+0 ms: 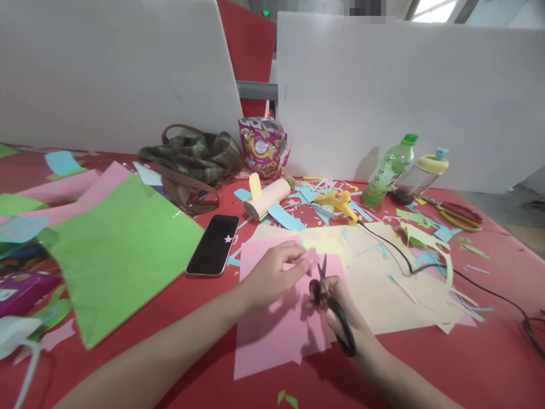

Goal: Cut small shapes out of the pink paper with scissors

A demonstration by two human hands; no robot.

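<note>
My left hand (275, 275) pinches a small piece of pink paper (312, 257) between thumb and fingertips. Black-handled scissors (340, 318) are in my right hand (347, 307), its fingers in the loops. The scissor blades point up and stand slightly apart, close beside the small pink piece; I cannot tell whether they touch it. Under both hands lies a larger pink sheet (259, 346) on the red table (204, 363). To the left of my left hand rests a phone (213, 244) with a small pink star (228, 239) on its dark screen.
A yellow glue gun (336, 203) trails its black cord (472, 284) rightward over cream paper (392, 307). Behind are a pink paper roll (268, 199), a snack bag (263, 147), a green bottle (389, 173) and a lidded jar (421, 176). Green sheets (123, 255) lie left; paper scraps are scattered about.
</note>
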